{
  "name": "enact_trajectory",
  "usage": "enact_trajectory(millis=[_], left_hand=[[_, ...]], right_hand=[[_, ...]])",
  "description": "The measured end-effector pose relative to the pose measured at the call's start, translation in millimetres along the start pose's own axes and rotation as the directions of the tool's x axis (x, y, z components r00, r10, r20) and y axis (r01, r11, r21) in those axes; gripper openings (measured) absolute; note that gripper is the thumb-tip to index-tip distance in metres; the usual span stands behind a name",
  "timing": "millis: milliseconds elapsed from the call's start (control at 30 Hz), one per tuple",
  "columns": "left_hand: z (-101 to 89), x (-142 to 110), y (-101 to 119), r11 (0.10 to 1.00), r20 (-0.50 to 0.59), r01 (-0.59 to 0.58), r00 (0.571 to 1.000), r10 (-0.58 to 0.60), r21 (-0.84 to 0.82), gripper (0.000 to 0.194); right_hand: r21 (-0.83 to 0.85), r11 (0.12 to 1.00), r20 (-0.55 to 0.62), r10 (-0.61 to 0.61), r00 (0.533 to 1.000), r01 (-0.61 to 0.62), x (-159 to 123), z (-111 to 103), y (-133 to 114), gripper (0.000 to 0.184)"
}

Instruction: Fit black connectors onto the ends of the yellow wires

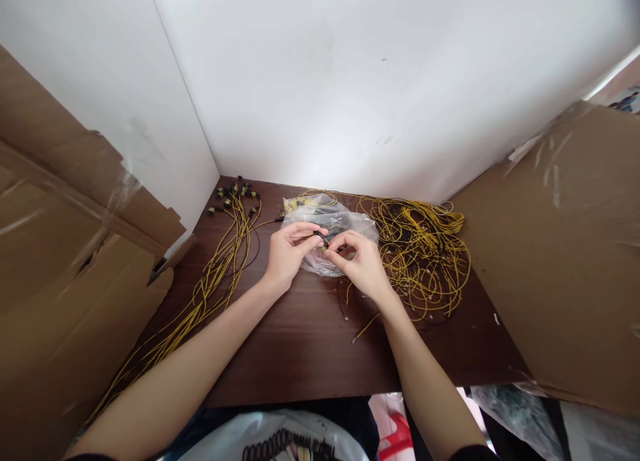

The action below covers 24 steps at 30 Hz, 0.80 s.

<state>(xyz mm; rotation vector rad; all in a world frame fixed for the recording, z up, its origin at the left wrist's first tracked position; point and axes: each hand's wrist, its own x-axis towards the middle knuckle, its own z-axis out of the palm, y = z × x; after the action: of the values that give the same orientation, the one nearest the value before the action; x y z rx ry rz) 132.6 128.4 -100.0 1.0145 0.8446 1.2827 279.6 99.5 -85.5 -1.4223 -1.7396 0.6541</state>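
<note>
My left hand (pixel 289 251) pinches a small black part (pixel 321 234) between thumb and fingertips. My right hand (pixel 361 260) has its thumb and index finger closed on a thin yellow wire (pixel 327 242) right beside the black part. The fingertips of both hands almost meet, and the exact ends of the pieces are too small to make out. Behind and under the hands lies a clear plastic bag (pixel 320 216) with small yellow and dark pieces in it. To the right, a loose tangle of yellow wires (pixel 425 261) spreads close to my right wrist.
On the left lies a bundle of yellow wires (pixel 213 274) tipped with black-and-yellow connectors (pixel 243 190). Cardboard walls (pixel 75 248) (pixel 560 248) flank the brown table (pixel 300 341), and a white wall (pixel 350 101) closes its back. Below the front edge is a bag of black coils (pixel 265 446).
</note>
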Motion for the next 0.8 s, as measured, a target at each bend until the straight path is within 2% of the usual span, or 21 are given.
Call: enact_trajectory(millis=[133,267,433,567,800], left_hand=[[0.5,0.0,-0.4,0.984,-0.005,0.098,0.995,-0.1,-0.15,0.023],[0.6,0.6,0.5,0.946,0.016,0.18,0.983,-0.182,-0.269,0.028],[0.0,1.4,1.7,0.932,0.022,0.224,0.974,-0.227,-0.285,0.03],[-0.9,2.4,0.3,0.924,0.036,0.238,0.97,-0.238,-0.298,0.029],[-2.4,5.3,-0.4,0.904,0.05,0.248,0.968,-0.246,-0.349,0.025]], right_hand=[[-0.02,1.0,-0.01,-0.012,1.0,0.011,-0.5,-0.2,-0.9,0.006],[-0.117,0.989,-0.041,-0.098,0.994,0.092,-0.6,-2.5,-2.2,0.008],[-0.205,0.962,-0.081,-0.203,0.976,0.183,-0.7,-3.9,-0.7,0.008],[-0.236,0.942,-0.065,-0.259,0.964,0.237,-1.0,-4.3,1.5,0.01],[-0.239,0.935,-0.041,-0.278,0.96,0.261,-0.1,-8.5,2.4,0.011]])
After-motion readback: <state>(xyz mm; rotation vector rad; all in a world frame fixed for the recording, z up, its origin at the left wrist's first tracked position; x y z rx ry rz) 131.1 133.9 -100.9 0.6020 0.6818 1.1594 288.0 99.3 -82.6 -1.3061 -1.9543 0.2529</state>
